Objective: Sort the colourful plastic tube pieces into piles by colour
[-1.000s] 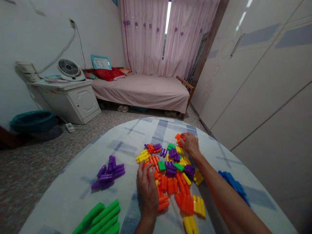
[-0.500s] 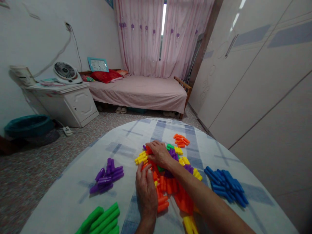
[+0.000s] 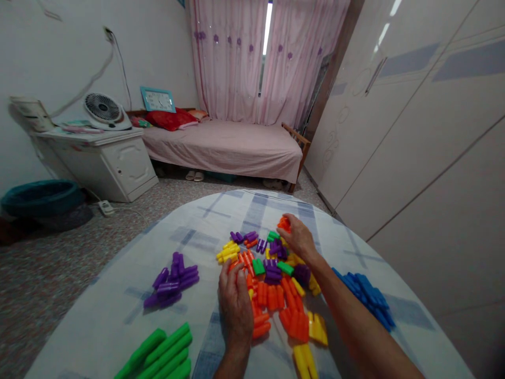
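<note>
Orange blocks (image 3: 283, 223) peek out just past the fingertips of the right hand (image 3: 299, 239), which bends over them; I cannot tell if it has hold of one. The left hand (image 3: 235, 300) lies flat and open with nothing in it, fingertips touching the mixed pile of blocks (image 3: 276, 287) between the two hands. Purple blocks (image 3: 173, 279) sit well left of that hand, green blocks (image 3: 165, 355) left of its wrist, blue blocks (image 3: 366, 297) right of the right arm.

Two hands (image 3: 235, 304) (image 3: 299, 239); one mixed heap (image 3: 276, 287); maybe four sorted piles (image 3: 171, 281) (image 3: 161, 353) (image 3: 366, 297) (image 3: 283, 223).
</note>
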A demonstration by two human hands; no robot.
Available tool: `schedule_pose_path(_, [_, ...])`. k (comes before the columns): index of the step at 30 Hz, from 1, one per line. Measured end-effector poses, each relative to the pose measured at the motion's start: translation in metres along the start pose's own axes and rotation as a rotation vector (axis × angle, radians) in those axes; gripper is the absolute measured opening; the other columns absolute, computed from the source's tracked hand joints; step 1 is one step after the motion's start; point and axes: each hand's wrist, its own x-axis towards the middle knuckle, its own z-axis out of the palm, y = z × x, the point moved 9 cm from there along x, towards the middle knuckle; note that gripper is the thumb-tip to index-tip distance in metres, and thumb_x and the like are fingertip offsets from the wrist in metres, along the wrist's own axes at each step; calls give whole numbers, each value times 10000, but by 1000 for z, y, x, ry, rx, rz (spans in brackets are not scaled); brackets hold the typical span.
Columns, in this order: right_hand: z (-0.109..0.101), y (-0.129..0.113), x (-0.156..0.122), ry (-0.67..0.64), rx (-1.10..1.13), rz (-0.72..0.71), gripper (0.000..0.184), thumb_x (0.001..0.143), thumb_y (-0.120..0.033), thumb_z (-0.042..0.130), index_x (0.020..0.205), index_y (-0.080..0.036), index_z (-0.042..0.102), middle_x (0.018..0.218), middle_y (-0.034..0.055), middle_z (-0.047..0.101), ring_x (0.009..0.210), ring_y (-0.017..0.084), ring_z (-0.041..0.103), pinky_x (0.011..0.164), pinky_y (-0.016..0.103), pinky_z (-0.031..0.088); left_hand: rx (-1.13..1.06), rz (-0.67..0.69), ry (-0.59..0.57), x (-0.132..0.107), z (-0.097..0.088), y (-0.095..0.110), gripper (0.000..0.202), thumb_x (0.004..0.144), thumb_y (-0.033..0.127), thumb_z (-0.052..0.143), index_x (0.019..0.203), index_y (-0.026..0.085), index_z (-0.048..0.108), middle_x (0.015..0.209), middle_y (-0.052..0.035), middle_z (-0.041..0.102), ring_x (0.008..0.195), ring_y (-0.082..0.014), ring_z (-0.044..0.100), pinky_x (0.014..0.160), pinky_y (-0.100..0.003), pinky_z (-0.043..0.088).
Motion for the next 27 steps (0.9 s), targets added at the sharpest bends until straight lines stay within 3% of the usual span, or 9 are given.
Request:
schedule_pose_path(4, [-5, 76, 2, -5, -169, 238, 417, 851, -347, 523, 1225, -163, 530, 1146, 118, 639, 1026, 238, 602, 800, 321, 440, -5, -1, 0, 0, 1, -2, 374, 929, 383, 343, 1072, 200, 636, 1364, -83, 473, 1309, -217, 392, 1139, -411, 263])
schedule_pose_path(8, [0, 102, -3, -7, -176, 327, 449, 851, -360, 505, 1244, -144, 524, 1161, 135, 626, 1025, 241, 602, 767, 311, 442, -4, -1, -4, 0, 1, -2, 380, 930, 393, 343, 1083, 200, 633, 1358, -90, 472, 1305, -219, 396, 1137, -417, 266])
schedule_pose_path(13, [4, 95, -7, -7, -148, 306, 433, 851, -354, 498, 1222, -138, 550, 1186, 148, 600, 1028, 237, 595, 802, 315, 441, 4, 17, 2, 0, 0, 0, 380, 931, 393, 341, 1076, 207, 640, 1355, -81, 478, 1296, -220, 407, 1132, -412, 283])
schedule_pose_path(16, [-13, 75, -24, 129, -51, 215, 428, 851, -388, 481, 1197, -151, 563, 1198, 145, 586, 1078, 257, 559, 876, 369, 428, -10, 15, -1, 0, 1, -1, 389, 929, 409, 342, 1073, 205, 640, 1349, -80, 479, 1299, -222, 402, 1133, -411, 279])
schedule_pose_path(20, [-39, 44, -81, 308, 252, 124, 418, 858, -444, 432, 1134, -169, 583, 1144, 112, 611, 1080, 243, 542, 948, 406, 403, -17, 5, -8, 2, 2, -2, 395, 924, 427, 348, 1074, 204, 636, 1343, -80, 477, 1302, -224, 396, 1143, -412, 257])
schedule_pose_path(24, [-42, 35, -148, 349, 379, 274, 448, 878, -474, 390, 1142, -164, 577, 1161, 118, 601, 1106, 241, 522, 989, 423, 371, -15, 32, 7, 4, 0, 2, 399, 916, 422, 352, 1046, 178, 640, 1319, -102, 492, 1284, -230, 413, 1138, -395, 266])
schedule_pose_path(27, [-32, 36, -185, 381, 430, 377, 469, 887, -472, 374, 1182, -156, 555, 1205, 122, 575, 1149, 237, 496, 1012, 413, 352, -3, 55, 10, 5, -1, 3, 409, 918, 420, 347, 1061, 167, 635, 1320, -113, 491, 1278, -227, 419, 1132, -389, 274])
